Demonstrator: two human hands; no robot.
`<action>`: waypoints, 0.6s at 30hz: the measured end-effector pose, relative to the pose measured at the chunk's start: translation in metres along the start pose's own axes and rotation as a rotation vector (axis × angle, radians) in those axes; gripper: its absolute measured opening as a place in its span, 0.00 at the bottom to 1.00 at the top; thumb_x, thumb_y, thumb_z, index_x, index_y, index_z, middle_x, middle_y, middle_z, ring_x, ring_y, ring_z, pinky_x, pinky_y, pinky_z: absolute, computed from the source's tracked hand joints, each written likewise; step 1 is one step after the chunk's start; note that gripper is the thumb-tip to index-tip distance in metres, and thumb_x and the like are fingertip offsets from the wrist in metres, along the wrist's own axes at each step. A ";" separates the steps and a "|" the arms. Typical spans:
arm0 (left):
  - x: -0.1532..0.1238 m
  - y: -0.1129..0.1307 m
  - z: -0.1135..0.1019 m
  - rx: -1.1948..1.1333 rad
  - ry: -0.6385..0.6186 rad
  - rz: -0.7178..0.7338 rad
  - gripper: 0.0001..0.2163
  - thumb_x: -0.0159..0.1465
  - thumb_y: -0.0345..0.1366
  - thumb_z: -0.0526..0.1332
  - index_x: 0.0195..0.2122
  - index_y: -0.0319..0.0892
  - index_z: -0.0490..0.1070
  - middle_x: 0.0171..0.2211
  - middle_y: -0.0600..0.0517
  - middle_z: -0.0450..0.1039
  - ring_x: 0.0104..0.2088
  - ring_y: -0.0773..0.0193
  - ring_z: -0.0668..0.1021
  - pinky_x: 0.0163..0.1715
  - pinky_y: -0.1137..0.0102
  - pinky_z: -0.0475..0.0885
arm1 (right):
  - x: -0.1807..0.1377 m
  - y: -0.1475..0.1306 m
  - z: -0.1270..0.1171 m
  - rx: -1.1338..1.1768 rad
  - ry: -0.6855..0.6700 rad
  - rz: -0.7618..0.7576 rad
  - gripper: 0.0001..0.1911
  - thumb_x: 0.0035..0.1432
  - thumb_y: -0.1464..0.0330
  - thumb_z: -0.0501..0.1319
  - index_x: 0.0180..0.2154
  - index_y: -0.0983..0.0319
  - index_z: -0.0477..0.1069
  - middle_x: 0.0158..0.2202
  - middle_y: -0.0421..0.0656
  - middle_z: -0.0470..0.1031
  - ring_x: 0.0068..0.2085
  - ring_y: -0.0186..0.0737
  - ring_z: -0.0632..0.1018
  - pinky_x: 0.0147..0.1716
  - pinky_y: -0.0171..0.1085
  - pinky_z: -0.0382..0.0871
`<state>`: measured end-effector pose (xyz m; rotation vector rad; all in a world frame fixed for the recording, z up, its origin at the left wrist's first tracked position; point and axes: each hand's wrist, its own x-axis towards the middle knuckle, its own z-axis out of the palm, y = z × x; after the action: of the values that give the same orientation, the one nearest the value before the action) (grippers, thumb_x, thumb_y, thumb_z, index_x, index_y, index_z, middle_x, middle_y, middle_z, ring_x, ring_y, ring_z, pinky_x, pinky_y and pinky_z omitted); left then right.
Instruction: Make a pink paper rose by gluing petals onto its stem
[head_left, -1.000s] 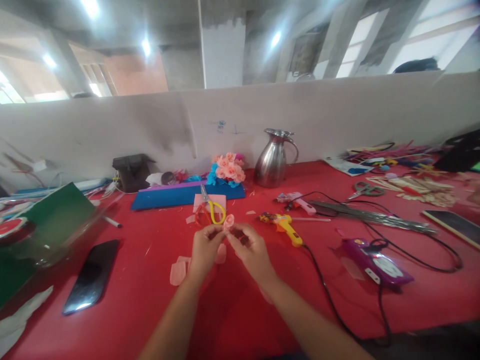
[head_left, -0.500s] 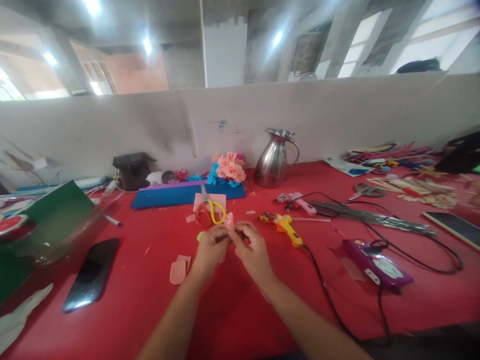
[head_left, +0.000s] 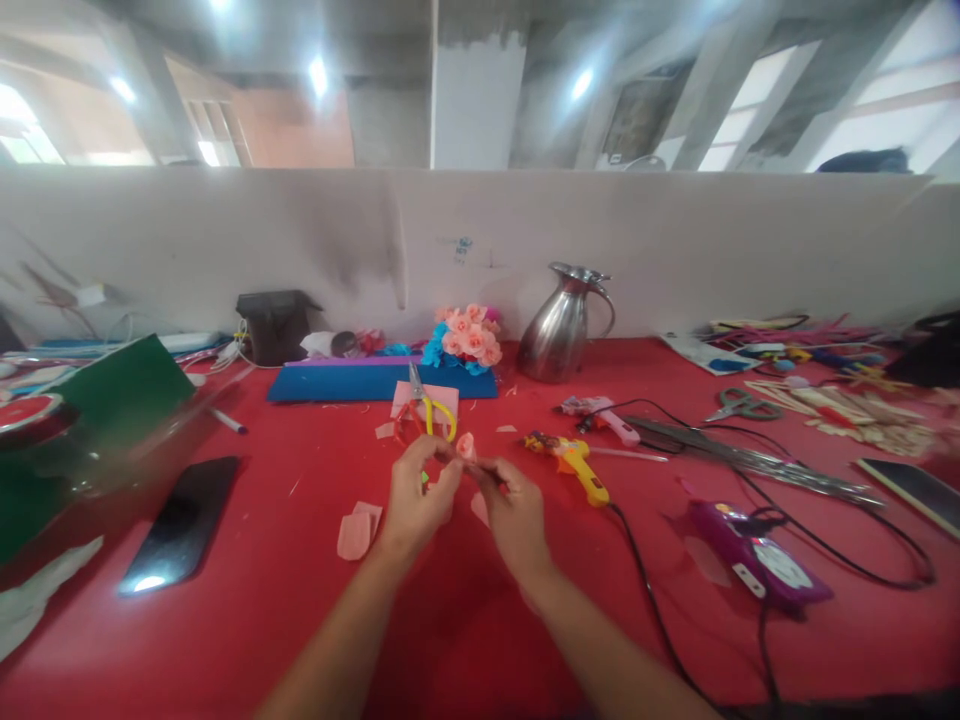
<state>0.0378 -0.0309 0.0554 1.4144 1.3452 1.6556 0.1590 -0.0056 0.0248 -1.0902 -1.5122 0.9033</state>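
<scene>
A small peach paper flower [head_left: 466, 447] is pinched at its base between the fingertips of both hands, above the red table. My left hand [head_left: 420, 495] is closed on its left side, and my right hand [head_left: 514, 510] is closed on it from the right. Just beyond them, scissors [head_left: 442, 418] with yellow and red handles lie on a peach paper sheet [head_left: 446, 397]. Cut peach paper pieces [head_left: 355, 535] rest left of my left hand. A bit of peach paper [head_left: 480, 508] shows beside my right hand, partly hidden.
Behind stand a bunch of peach and blue paper flowers [head_left: 471, 340] and a steel jug [head_left: 559, 325]. To the right lie a yellow glue gun [head_left: 577, 468], a pink glue gun [head_left: 607, 420], wires [head_left: 772, 465] and a purple power strip [head_left: 754, 555]. At left is a phone [head_left: 180, 525].
The view has shifted slightly. My fingers have turned a little around the flower's base, and the flower's top now shows more openly above them.
</scene>
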 end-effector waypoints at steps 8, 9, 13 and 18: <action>0.003 0.000 -0.001 -0.033 0.040 -0.034 0.05 0.53 0.32 0.57 0.22 0.41 0.68 0.23 0.53 0.66 0.28 0.65 0.69 0.31 0.73 0.63 | -0.001 -0.002 0.001 -0.073 -0.022 -0.075 0.10 0.54 0.61 0.59 0.31 0.60 0.74 0.29 0.41 0.77 0.30 0.38 0.75 0.31 0.34 0.68; 0.003 0.000 -0.002 -0.040 0.041 -0.034 0.04 0.53 0.32 0.57 0.22 0.41 0.68 0.23 0.53 0.66 0.28 0.65 0.69 0.31 0.73 0.63 | -0.001 -0.002 0.001 -0.080 -0.023 -0.079 0.10 0.54 0.61 0.58 0.31 0.60 0.74 0.29 0.41 0.77 0.30 0.38 0.75 0.30 0.34 0.68; 0.004 -0.003 -0.003 -0.033 0.049 -0.041 0.06 0.54 0.32 0.57 0.21 0.41 0.68 0.23 0.53 0.66 0.28 0.65 0.69 0.30 0.73 0.62 | -0.002 -0.004 0.002 -0.107 -0.029 -0.089 0.11 0.54 0.61 0.58 0.31 0.61 0.73 0.27 0.41 0.76 0.29 0.37 0.75 0.30 0.33 0.67; 0.004 -0.007 -0.003 -0.109 0.022 -0.095 0.06 0.55 0.32 0.56 0.21 0.40 0.67 0.23 0.53 0.66 0.28 0.66 0.69 0.30 0.73 0.62 | -0.003 0.001 0.002 -0.138 -0.036 -0.075 0.12 0.55 0.61 0.57 0.32 0.62 0.74 0.27 0.41 0.76 0.29 0.37 0.75 0.28 0.32 0.68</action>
<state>0.0329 -0.0258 0.0501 1.2548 1.2930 1.6607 0.1572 -0.0082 0.0222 -1.1135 -1.6540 0.7794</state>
